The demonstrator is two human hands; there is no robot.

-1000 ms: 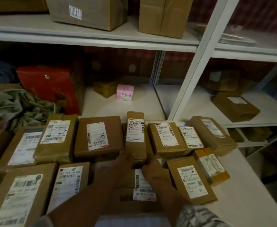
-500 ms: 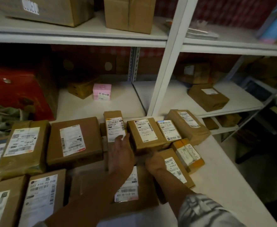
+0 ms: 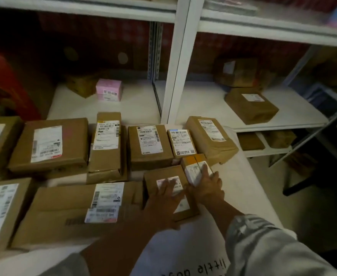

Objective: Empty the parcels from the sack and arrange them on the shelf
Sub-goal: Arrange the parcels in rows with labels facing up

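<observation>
**Two hands, two parcels, one crowded shelf edge**

A person's left hand [image 3: 168,193] lies flat, fingers straight, on the label of a brown parcel [image 3: 163,178] at the front of a white shelf [image 3: 249,192], while the right hand [image 3: 207,181] presses straight fingers onto a small orange-topped parcel [image 3: 193,163] just beside it. Neither hand curls around its box; both rest on top. Whether the right thumb hooks the far side cannot be made out.

About a dozen brown parcels already lie label-up in two rough rows, among them a large flat carton [image 3: 64,212] at the front and a tall narrow parcel [image 3: 107,144] behind it. The sack itself cannot be identified with certainty; a pale printed cloth [image 3: 193,261] lies beneath the forearms.

The likely trouble lies at the right end of the row. The small parcel leans on its neighbours, not flat, so a push from above could tip it or skate it toward the open shelf edge. Sliding the brown parcel under a flat palm could also nudge the tightly packed boxes behind it out of line, or drag the loose cloth along with it.
</observation>
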